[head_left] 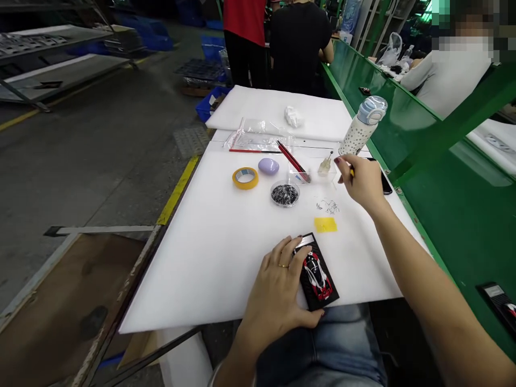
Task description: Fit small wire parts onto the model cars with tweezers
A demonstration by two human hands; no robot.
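Observation:
My left hand [278, 285] grips the left side of a black base [310, 293] that carries a red, white and black model car [317, 274], near the table's front edge. Raised over the right side of the table, my right hand [360, 180] has its fingers closed round a thin tool with a yellow part [352, 171]. Just left of it stands a small bottle [324, 165] with a pin-like top, in a clear tray. A round dish of small black pieces [285, 194], loose black bits [328, 206] and a yellow square [325, 224] lie between the hands.
Yellow tape [245, 178], a purple egg-shaped object [268, 166], red tweezers [294, 162] and a plastic bag [262, 134] lie farther back. A dotted bottle [363, 126] and dark phone [386, 180] are at the right, beside a green partition [455, 188]. Other people are beyond.

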